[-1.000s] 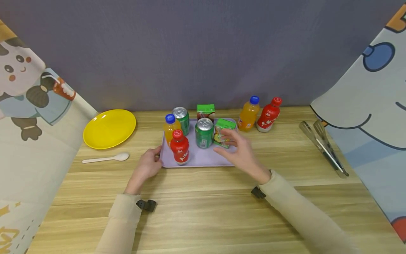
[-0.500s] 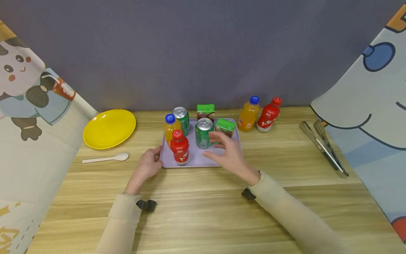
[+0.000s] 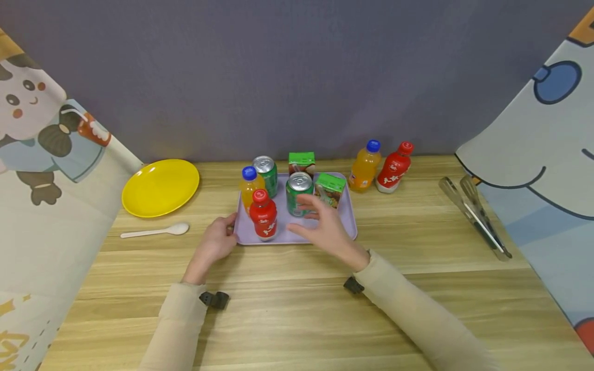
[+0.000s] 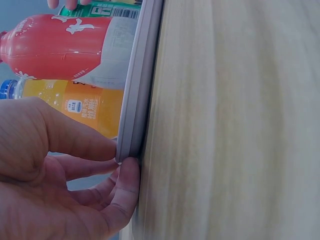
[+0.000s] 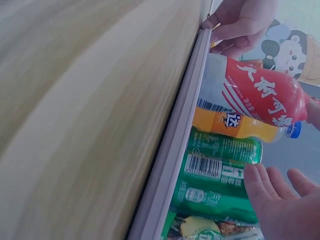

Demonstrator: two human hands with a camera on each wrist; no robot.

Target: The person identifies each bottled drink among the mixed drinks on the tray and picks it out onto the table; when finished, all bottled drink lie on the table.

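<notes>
My left hand (image 3: pixel 217 239) pinches the left end of a lilac tray (image 3: pixel 297 234); in the left wrist view, thumb and fingers (image 4: pixel 129 187) meet at its corner. On the tray stand a red-capped bottle (image 3: pixel 265 220), an orange soda bottle (image 3: pixel 249 191), a front green can (image 3: pixel 295 200), another green can (image 3: pixel 270 178) behind, and a green-topped juice box (image 3: pixel 330 189) at right. With fingers spread, my right hand (image 3: pixel 328 229) hovers over the tray before the front can, holding nothing. In the right wrist view, its fingertips (image 5: pixel 252 177) are beside the can; contact cannot be told.
A second juice box (image 3: pixel 301 162) stands behind the front can. Right of the tray are another orange bottle (image 3: pixel 364 169) and red bottle (image 3: pixel 393 169). Tongs (image 3: pixel 475 219) lie far right. A yellow plate (image 3: pixel 160 188) and white spoon (image 3: pixel 158 232) lie left; a grey wall (image 3: pixel 297 77) rises behind.
My right hand has moved left and slightly nearer me, away from the juice box to before the front can. My left hand has stayed on the tray; the drinks stand as before.
</notes>
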